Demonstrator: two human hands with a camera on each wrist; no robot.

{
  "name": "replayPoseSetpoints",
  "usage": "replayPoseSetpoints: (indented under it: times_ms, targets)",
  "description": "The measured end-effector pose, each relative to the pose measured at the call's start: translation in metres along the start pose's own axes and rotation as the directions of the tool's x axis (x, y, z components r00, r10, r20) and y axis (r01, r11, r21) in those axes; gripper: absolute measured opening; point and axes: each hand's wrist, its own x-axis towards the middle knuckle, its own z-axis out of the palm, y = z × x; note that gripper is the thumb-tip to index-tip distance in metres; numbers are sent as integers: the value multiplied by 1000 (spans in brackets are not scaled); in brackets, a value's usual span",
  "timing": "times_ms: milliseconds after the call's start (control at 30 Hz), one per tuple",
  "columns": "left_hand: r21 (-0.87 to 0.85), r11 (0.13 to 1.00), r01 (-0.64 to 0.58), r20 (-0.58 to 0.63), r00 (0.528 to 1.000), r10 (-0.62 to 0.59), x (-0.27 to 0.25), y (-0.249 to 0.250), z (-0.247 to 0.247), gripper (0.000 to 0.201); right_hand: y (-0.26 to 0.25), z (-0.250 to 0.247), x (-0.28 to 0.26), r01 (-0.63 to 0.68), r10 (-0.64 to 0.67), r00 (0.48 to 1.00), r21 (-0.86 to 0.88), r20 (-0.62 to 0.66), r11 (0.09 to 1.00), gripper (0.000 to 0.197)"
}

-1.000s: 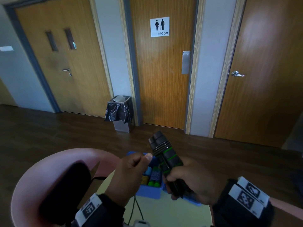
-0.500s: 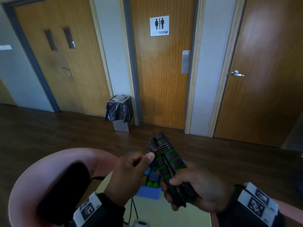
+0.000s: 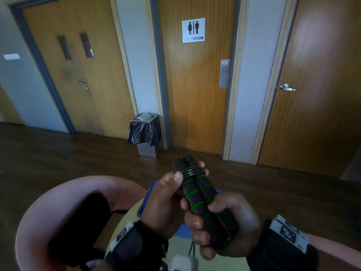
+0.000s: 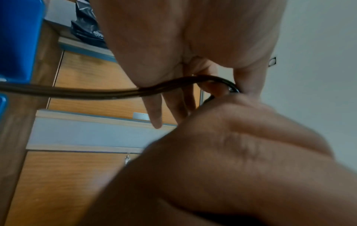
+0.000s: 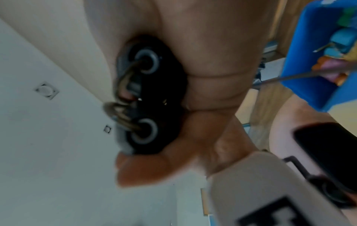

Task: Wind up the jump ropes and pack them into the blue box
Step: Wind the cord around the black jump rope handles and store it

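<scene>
A jump rope with two black handles ringed in green (image 3: pixel 197 190) is held upright over the table. My right hand (image 3: pixel 224 218) grips the lower half of both handles together. Black rope (image 3: pixel 192 170) is wound several times round their top. My left hand (image 3: pixel 166 194) wraps that top, thumb on the windings, fingertips showing behind. In the left wrist view the rope (image 4: pixel 96 91) runs taut through my fingers. The right wrist view shows the handle ends (image 5: pixel 146 97) with rope coming out. The blue box (image 3: pixel 143 204) is mostly hidden behind my hands; coloured ropes lie inside the box (image 5: pixel 309 61).
A pale yellow table (image 3: pixel 175 245) is below my hands, with loose rope (image 3: pixel 192 249) hanging towards it. A pink chair (image 3: pixel 58 192) with a black pad (image 3: pixel 82 227) stands at the left. A bin with a black bag (image 3: pixel 144 132) is by the restroom door (image 3: pixel 195 94).
My left hand moved from beside the handles onto their top and now holds the windings. The handles came closer to me and the rope loops lie tighter.
</scene>
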Motion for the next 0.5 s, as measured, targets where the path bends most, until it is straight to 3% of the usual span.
replayPoseSetpoints:
  times_ms: [100, 167, 233, 267, 333, 400, 467, 500]
  targets:
    - [-18, 999, -27, -25, 999, 26, 9, 4, 0, 69, -5, -11, 10, -6, 2, 999, -103, -35, 995, 43]
    - [-32, 999, -16, -62, 998, 14, 13, 4, -7, 64, -10, -20, 14, -89, 65, 991, -210, -121, 974, 49]
    - [19, 1000, 4, -172, 985, -1, 17, 1, -20, 72, -19, -25, 16, -178, 96, 966, -350, -239, 920, 58]
    - [87, 996, 12, -251, 968, 10, 19, -2, -27, 71, -21, -26, 18, -195, 39, 945, -460, -326, 866, 64]
    - [255, 966, 45, -362, 931, 53, 18, -6, -32, 59, -20, -24, 26, -216, -161, 892, -712, -422, 667, 68]
    - [357, 933, 40, -390, 914, 110, 16, -10, -25, 50, -13, -20, 37, -202, -296, 891, -884, -345, 422, 53]
    - [390, 921, -4, -411, 894, 178, 15, -14, -18, 44, -3, -26, 48, -268, -409, 856, -948, -316, 172, 37]
    - [404, 915, -7, -410, 892, 188, 16, -15, -17, 44, -2, -30, 51, -306, -445, 829, -941, -339, 146, 30]
